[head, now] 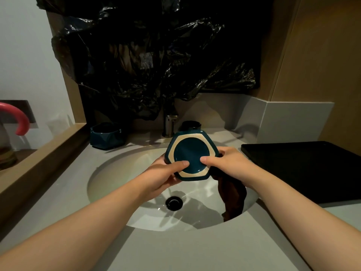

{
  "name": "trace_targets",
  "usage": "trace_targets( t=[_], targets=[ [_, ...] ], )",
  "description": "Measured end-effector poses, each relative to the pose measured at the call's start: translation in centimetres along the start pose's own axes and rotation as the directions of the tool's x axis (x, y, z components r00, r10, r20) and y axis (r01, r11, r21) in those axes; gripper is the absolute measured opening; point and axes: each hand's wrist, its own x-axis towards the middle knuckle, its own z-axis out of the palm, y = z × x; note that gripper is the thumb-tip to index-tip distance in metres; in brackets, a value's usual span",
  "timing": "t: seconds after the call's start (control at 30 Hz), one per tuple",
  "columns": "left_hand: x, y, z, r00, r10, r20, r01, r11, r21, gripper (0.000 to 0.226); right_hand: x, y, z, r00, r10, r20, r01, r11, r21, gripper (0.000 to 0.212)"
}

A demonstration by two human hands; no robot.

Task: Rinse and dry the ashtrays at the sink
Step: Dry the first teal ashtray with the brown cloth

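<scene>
A dark teal hexagonal ashtray [190, 153] is held over the sink basin [121, 173], its underside turned toward me, with a beige unglazed ring around a round teal base. My left hand [166, 173] grips its lower left edge, thumb on the base. My right hand [226, 163] grips its right edge, thumb on the base, and also holds a dark brown cloth [232, 196] that hangs down into the basin. A second teal ashtray [106, 135] stands on the counter left of the faucet [169, 125].
A dark round container [191, 125] sits behind the held ashtray, right of the faucet. A black flat tray [304, 171] lies on the counter at right. Black plastic sheeting [156, 55] covers the wall behind. The drain [173, 203] is open. A wooden ledge [39, 159] runs along the left.
</scene>
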Motion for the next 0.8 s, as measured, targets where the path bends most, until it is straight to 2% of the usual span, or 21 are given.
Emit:
trace_targets(
  t=[0.07,0.13,0.2,0.27,0.3,0.37,0.5,0.57,0.6,0.67,0.73,0.8],
  targets=[
    [0.1,0.0,-0.4,0.999,0.032,-0.036,-0.025,0.986,0.166,0.057,0.1,-0.5,-0.6,0.998,-0.066,-0.022,0.061,0.981,-0.184,0.022],
    [0.3,0.1,-0.7,0.991,0.113,-0.077,-0.083,0.946,0.313,0.074,-0.1,-0.9,-0.8,0.990,-0.138,-0.002,0.122,0.888,-0.443,0.029],
    [0.3,0.3,-0.8,0.979,0.192,-0.073,-0.138,0.877,0.460,0.083,-0.4,-1.0,-0.6,0.983,-0.178,0.036,0.154,0.709,-0.688,0.040],
    [0.2,0.2,-0.7,0.972,0.235,-0.021,-0.168,0.754,0.635,0.083,-0.5,-0.9,-0.3,0.970,-0.228,0.079,0.190,0.517,-0.834,0.051],
    [0.1,0.1,-0.6,0.971,0.239,0.012,-0.177,0.684,0.707,0.081,-0.5,-0.8,-0.3,0.963,-0.249,0.107,0.212,0.447,-0.869,0.054],
    [-0.1,-0.2,-0.2,0.966,0.248,0.069,-0.204,0.576,0.792,0.075,-0.5,-0.7,-0.3,0.953,-0.261,0.154,0.248,0.378,-0.892,0.055],
    [-0.3,-0.2,0.1,0.952,0.282,0.119,-0.240,0.445,0.863,0.065,-0.5,-0.7,-0.1,0.941,-0.281,0.189,0.284,0.354,-0.891,0.053],
    [-0.2,0.0,-0.1,0.960,0.272,0.071,-0.193,0.455,0.869,0.062,-0.4,-0.6,0.0,0.943,-0.280,0.180,0.285,0.397,-0.872,0.059],
    [-0.1,0.0,-0.2,0.969,0.247,0.023,-0.148,0.500,0.853,0.060,-0.4,-0.7,-0.3,0.952,-0.265,0.152,0.266,0.473,-0.840,0.063],
    [0.1,0.0,-0.3,0.981,0.180,-0.072,-0.056,0.619,0.784,0.057,-0.4,-0.9,-1.4,0.975,-0.216,0.044,0.189,0.716,-0.673,0.064],
    [0.3,0.1,-0.4,0.983,0.125,-0.133,0.002,0.724,0.689,0.052,-0.2,-1.1,-2.9,0.976,-0.182,-0.117,0.116,0.897,-0.427,0.048],
    [0.4,0.1,-0.3,0.984,0.070,-0.164,0.039,0.813,0.582,0.046,0.1,-1.2,-3.9,0.946,-0.153,-0.286,0.071,0.958,-0.277,0.032]
  ],
)
